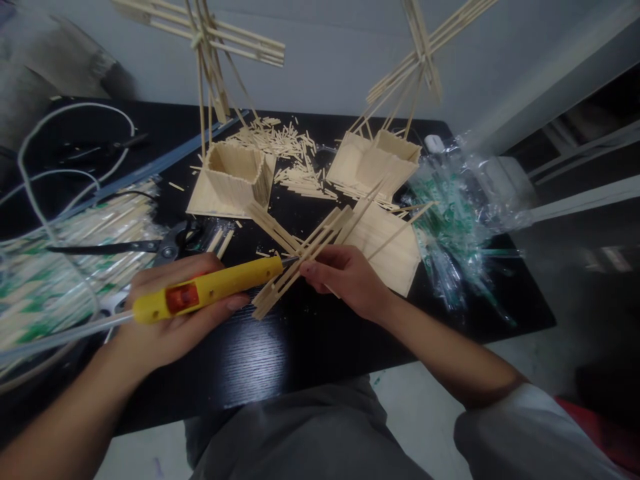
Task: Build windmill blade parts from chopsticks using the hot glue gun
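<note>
My left hand (170,320) is wrapped round a yellow glue gun (210,288) with an orange switch. Its nozzle touches the crossing of a cross-shaped piece of wooden sticks (305,250). That piece is held just above the black table (280,347) by my right hand (345,277), whose fingers are pinched on it from the right. A clear glue stick juts out of the gun's back end toward the lower left.
Two stick-built windmill models stand at the back, one on the left (233,175) and one on the right (380,160). Loose sticks (280,143) lie between them. Packets of sticks (65,260) and black pliers (150,248) are at left, plastic wrappers (460,213) at right. A white cable (60,173) loops at far left.
</note>
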Motion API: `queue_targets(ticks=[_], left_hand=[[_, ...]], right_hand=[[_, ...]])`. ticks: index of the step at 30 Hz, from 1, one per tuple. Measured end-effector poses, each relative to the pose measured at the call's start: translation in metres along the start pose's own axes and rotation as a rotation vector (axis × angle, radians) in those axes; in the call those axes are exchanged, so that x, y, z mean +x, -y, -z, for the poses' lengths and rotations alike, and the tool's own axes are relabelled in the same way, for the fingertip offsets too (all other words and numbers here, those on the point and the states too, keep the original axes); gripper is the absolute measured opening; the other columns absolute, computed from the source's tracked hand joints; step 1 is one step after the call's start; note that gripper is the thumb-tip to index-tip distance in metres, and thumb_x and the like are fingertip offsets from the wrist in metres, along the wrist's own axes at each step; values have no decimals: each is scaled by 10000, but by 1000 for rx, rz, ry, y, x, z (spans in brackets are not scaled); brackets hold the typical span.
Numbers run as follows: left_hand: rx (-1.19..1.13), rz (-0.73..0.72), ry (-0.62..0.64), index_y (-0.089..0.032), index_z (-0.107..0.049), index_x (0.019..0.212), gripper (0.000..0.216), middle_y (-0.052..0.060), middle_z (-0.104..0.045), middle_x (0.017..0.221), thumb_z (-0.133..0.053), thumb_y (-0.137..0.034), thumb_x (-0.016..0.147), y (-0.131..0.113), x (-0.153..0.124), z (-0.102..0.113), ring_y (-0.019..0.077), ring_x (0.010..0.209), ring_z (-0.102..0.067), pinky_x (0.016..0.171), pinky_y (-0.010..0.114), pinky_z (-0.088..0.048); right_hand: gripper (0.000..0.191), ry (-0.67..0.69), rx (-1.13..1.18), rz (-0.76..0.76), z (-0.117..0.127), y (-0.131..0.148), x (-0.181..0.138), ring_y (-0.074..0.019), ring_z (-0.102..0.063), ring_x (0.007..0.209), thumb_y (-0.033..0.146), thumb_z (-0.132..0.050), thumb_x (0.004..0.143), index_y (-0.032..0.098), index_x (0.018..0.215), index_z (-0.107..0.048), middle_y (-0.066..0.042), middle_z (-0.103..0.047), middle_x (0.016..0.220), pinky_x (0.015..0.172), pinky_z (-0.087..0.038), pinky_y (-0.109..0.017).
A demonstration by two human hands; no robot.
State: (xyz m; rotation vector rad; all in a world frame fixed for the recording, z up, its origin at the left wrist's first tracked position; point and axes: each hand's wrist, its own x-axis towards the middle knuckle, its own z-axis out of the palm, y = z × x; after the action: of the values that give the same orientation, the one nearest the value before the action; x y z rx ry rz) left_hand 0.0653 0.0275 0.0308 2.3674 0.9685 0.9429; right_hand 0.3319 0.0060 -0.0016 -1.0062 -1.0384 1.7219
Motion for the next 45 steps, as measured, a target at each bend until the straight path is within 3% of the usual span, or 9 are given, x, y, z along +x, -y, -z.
queue_targets(ticks=[11, 18, 29, 35, 41, 45], left_hand=[[53, -12, -25, -273, -603, 770, 232, -48, -630, 617, -670, -324, 986, 3, -1, 2, 120, 457, -574, 419, 259, -423], [85, 61, -89, -306, -675, 872, 113, -53, -749, 764, -671, -356, 973, 4, -7, 0, 130, 566, -675, 487, 257, -501], [14, -5, -52, -284, -666, 877, 97, -24, -755, 753, -700, -318, 961, -1, 0, -1, 148, 572, -699, 506, 256, -533], [49, -30, 28, -304, -680, 971, 20, -6, -775, 878, -682, -284, 970, 4, -8, 2, 167, 680, -732, 568, 275, -543], [159, -48, -4, -301, -689, 948, 58, -8, -759, 805, -699, -353, 971, 9, -14, 2, 165, 629, -717, 501, 274, -507], [195, -12, -14, -299, -683, 941, 106, -17, -755, 793, -703, -399, 972, 9, -14, 1, 166, 609, -707, 501, 284, -501]], right_hand=[[258, 17, 63, -7, 0, 0, 0, -57, -443, 565, 381, -952, 796, 181, 936, -869, 48, -585, 649, 492, -297, -203], [336, 23, 42, -22, -1, 1, 0, -65, -431, 573, 455, -951, 784, 181, 956, -862, 38, -602, 674, 491, -310, -204], [278, 42, 52, -19, 1, 0, 0, -63, -446, 594, 417, -938, 810, 187, 946, -864, 15, -668, 756, 512, -322, -210], [286, 30, 31, -7, 0, 2, -1, -64, -449, 571, 392, -935, 819, 177, 994, -864, 24, -654, 714, 496, -319, -212], [363, -10, 0, 1, 0, 4, -1, -85, -534, 609, 400, -961, 781, 169, 1035, -843, 3, -685, 778, 512, -401, -218], [378, -14, 32, 2, -1, 5, -1, -125, -617, 702, 375, -993, 724, 183, 997, -816, -12, -712, 846, 555, -542, -226]])
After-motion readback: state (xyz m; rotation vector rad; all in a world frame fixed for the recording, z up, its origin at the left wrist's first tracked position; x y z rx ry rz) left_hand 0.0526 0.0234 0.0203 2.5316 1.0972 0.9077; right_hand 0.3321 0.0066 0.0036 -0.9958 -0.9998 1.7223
